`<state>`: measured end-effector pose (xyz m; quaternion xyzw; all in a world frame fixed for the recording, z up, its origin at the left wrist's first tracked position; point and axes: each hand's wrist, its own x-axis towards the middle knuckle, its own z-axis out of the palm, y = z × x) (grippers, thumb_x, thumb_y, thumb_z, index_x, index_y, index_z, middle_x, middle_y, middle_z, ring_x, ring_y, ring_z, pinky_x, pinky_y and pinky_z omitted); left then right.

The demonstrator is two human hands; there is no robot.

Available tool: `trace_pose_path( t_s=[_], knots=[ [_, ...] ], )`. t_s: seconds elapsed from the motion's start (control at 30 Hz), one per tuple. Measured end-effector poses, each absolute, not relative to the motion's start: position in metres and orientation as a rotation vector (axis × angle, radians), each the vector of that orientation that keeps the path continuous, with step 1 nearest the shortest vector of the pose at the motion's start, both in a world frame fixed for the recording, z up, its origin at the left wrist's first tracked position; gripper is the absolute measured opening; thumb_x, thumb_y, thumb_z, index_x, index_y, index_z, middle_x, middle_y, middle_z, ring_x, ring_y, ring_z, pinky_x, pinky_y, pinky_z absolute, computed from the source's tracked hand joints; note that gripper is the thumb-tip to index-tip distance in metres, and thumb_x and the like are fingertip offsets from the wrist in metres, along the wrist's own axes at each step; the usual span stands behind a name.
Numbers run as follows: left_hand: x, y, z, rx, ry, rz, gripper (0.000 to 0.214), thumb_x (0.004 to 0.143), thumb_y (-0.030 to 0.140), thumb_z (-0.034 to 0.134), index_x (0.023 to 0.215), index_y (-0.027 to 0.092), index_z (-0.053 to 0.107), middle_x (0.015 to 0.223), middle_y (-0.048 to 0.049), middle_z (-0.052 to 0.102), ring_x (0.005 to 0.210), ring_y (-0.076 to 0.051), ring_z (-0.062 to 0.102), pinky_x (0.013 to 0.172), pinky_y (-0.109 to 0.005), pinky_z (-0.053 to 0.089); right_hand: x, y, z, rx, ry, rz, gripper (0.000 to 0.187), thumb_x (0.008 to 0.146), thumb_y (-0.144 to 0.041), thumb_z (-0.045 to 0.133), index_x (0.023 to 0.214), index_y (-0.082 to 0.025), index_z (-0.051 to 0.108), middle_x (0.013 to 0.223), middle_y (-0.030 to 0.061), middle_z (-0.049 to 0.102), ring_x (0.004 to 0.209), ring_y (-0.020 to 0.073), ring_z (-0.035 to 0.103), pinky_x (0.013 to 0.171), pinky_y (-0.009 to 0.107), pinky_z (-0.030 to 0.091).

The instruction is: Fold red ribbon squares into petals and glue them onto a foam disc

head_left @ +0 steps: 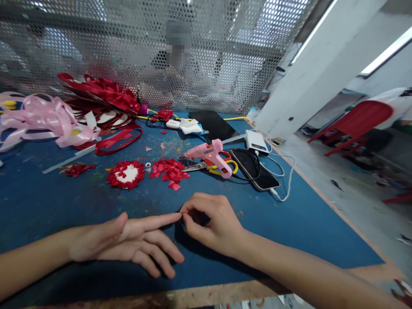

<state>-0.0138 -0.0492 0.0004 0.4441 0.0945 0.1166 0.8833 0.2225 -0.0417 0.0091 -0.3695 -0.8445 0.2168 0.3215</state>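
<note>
My left hand point(135, 244) is open above the near part of the blue table, its index finger stretched to the right and the other fingers spread. The thumb and index finger of my right hand point(215, 223) pinch together right at that fingertip; whatever lies between them is too small to make out. Beyond my hands lies a round piece covered in red ribbon bits, its white centre bare point(128, 174). Beside it are a googly eye point(148, 165) and a heap of red ribbon pieces point(169, 169). A pink glue gun point(209, 154) rests over scissors point(230, 166) with orange and yellow handles.
At the back left are pink ribbon point(45, 116) and a pile of red ribbon point(103, 94). A phone point(257, 169) and a white power bank point(256, 141) with cables lie to the right. Perforated metal mesh point(128, 47) rises behind the table; a red chair point(363, 118) stands beyond.
</note>
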Motion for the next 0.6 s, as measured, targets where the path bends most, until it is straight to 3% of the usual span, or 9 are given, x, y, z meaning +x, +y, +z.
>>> trace_pose_path(
  t_s=[0.6],
  knots=[
    [-0.0159, -0.049, -0.0018, 0.898, 0.174, 0.257, 0.088, 0.074, 0.079, 0.039, 0.146, 0.031, 0.023, 0.137, -0.0135, 0.051, 0.12, -0.032, 0.052, 0.097, -0.043, 0.038, 0.2279, -0.0356, 0.0151, -1.073, -2.194, 0.575, 0.013, 0.076, -0.011, 0.053, 0.07, -0.016, 0.063, 0.063, -0.0013, 0.059, 0.056, 0.0082, 0.051, 0.055, 0.019, 0.037]
  ],
)
